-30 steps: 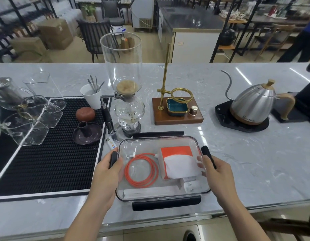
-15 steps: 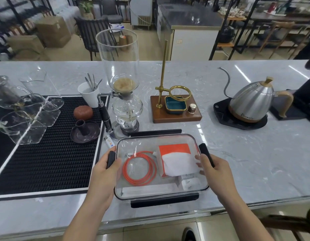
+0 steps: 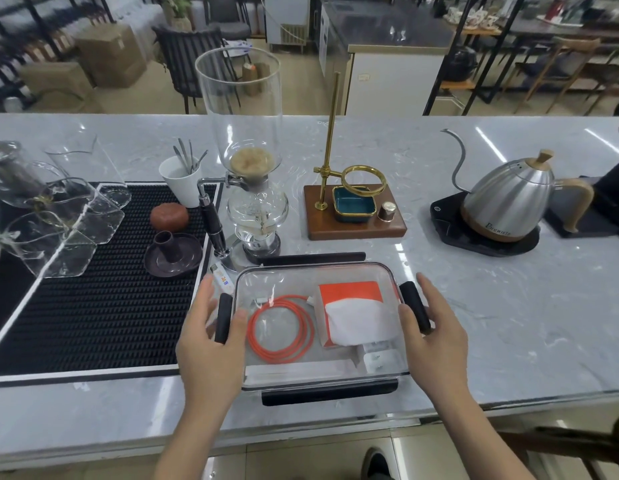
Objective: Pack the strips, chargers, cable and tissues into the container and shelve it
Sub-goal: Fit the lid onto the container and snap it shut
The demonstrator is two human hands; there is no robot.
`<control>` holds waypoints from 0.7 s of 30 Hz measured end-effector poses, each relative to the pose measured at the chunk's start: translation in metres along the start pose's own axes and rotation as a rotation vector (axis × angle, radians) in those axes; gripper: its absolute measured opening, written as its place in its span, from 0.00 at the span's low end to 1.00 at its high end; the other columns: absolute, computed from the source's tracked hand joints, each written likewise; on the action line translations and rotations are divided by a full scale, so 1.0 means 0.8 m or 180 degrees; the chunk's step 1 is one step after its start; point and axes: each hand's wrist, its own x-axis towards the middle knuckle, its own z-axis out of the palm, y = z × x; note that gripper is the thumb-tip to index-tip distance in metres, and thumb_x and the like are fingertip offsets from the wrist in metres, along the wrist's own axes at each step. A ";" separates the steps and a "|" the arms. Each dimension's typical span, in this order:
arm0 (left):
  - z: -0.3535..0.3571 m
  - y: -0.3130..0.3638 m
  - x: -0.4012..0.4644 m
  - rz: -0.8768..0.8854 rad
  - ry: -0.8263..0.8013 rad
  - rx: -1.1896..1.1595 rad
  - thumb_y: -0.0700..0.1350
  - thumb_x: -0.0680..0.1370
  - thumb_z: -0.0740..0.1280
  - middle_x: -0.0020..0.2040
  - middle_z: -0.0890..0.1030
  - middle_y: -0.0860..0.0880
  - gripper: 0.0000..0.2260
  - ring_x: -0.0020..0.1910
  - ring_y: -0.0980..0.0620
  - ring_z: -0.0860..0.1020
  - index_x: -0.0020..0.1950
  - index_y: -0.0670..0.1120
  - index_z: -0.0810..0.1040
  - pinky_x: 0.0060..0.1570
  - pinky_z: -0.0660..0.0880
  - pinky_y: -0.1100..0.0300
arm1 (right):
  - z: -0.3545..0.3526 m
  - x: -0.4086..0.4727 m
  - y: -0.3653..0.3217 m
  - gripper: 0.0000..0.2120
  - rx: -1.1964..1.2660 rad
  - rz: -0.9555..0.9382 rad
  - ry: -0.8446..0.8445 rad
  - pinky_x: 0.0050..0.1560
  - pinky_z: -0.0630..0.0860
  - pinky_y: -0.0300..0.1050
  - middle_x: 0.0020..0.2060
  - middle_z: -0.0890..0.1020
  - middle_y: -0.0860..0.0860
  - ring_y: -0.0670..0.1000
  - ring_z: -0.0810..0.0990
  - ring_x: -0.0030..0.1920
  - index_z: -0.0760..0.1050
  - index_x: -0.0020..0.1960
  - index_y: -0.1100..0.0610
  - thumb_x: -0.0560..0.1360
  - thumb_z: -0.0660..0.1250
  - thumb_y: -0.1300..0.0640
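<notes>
A clear lidded container [image 3: 322, 275] with black latches on its four sides stands on the marble counter near the front edge. Through the lid I see a coiled orange cable [image 3: 280, 327], an orange and white tissue pack [image 3: 353, 313], a white charger [image 3: 381, 360] and a long white strip [image 3: 301, 370]. My left hand [image 3: 207, 344] is at the left latch [image 3: 223, 317], thumb on the lid, fingers straight beside the latch. My right hand [image 3: 439, 341] mirrors it at the right latch [image 3: 413, 306], fingers extended outside it.
A glass siphon brewer [image 3: 249, 188] stands just behind the container, a small white stick [image 3: 222, 279] beside its left corner. A black ribbed mat [image 3: 93, 289] with glassware lies to the left. A wooden drip stand [image 3: 353, 216] and a steel kettle [image 3: 505, 206] stand to the right.
Both hands gripped the side latches before; now their fingers have straightened and spread away from the latches. The container has stayed in place.
</notes>
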 end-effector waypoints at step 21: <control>-0.001 -0.005 -0.010 0.0020 0.0364 0.0342 0.51 0.71 0.77 0.50 0.79 0.56 0.17 0.50 0.60 0.78 0.55 0.52 0.76 0.54 0.72 0.61 | 0.003 -0.004 0.012 0.19 -0.0167 -0.0001 0.0303 0.47 0.73 0.35 0.56 0.76 0.44 0.44 0.77 0.53 0.73 0.62 0.50 0.73 0.72 0.49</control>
